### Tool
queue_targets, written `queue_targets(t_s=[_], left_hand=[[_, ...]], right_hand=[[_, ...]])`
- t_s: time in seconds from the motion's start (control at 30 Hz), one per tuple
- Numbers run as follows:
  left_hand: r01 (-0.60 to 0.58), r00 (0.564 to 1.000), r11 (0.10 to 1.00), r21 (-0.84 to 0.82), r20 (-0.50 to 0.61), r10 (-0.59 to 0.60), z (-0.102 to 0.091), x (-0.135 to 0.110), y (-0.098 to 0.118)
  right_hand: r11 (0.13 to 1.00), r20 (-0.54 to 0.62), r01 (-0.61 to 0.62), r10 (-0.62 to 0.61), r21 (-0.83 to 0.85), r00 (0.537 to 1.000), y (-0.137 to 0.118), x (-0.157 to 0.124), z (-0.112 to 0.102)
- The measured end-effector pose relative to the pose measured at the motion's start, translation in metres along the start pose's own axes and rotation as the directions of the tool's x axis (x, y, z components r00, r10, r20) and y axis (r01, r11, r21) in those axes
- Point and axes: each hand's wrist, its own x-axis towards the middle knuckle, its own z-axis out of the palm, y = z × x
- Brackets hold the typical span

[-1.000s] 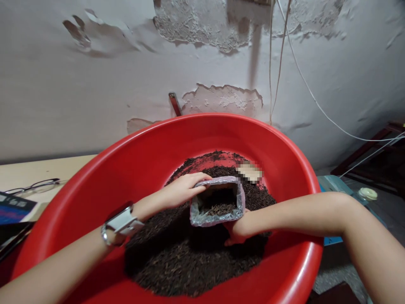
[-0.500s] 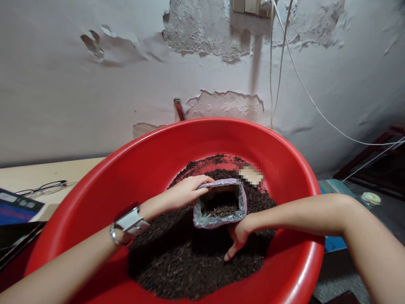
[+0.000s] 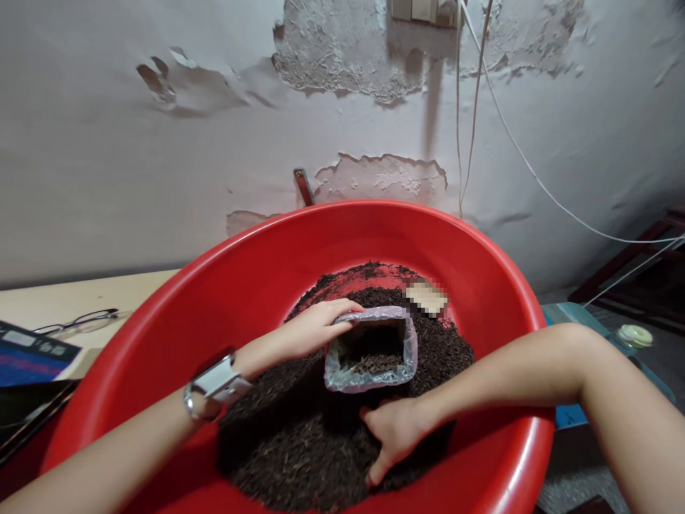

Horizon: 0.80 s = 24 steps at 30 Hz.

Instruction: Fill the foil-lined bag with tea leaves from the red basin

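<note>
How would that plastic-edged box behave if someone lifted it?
The box probably keeps its shape, given its squared opening. The crinkled plastic at its rim likely bunches when pinched. Loose flakes inside may spill if it tips.

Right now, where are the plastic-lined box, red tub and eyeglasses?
Plastic-lined box (image 3: 368,380), head view: near edge of its rim.
Red tub (image 3: 369,234), head view: far inner wall.
Eyeglasses (image 3: 92,318), head view: part of the frame.
</note>
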Motion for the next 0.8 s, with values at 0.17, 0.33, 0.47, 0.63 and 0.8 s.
queue_targets(t_s=[0.17,0.33,0.47,0.63,0.8], left_hand=[[0.008,1.000,1.000,0.014,-0.001,-0.008,0.001,0.000,-0.001],[-0.009,1.000,1.000,-0.006,-0.008,0.009,0.001,0.000,-0.003],[-0.001,1.000,1.000,-0.024,0.000,0.001,0.001,0.000,0.001],[0.021,1.000,0.999,-0.043,0.002,-0.021,0.000,0.000,0.004],[0.000,1.000,0.999,-0.050,0.008,0.000,0.003,0.002,-0.003]], right_hand=[[0.981,0.063,0.131,-0.123,-0.143,0.990,-0.024,-0.017,-0.014],[0.910,-0.132,0.285,-0.336,-0.300,0.933,-0.034,-0.036,-0.035],[0.908,-0.372,0.202,-0.342,-0.368,0.863,-0.029,-0.048,-0.060],[0.894,-0.587,0.066,-0.345,-0.443,0.732,-0.020,-0.047,-0.078],[0.887,-0.652,-0.013,-0.330,-0.462,0.683,-0.019,-0.040,-0.078]])
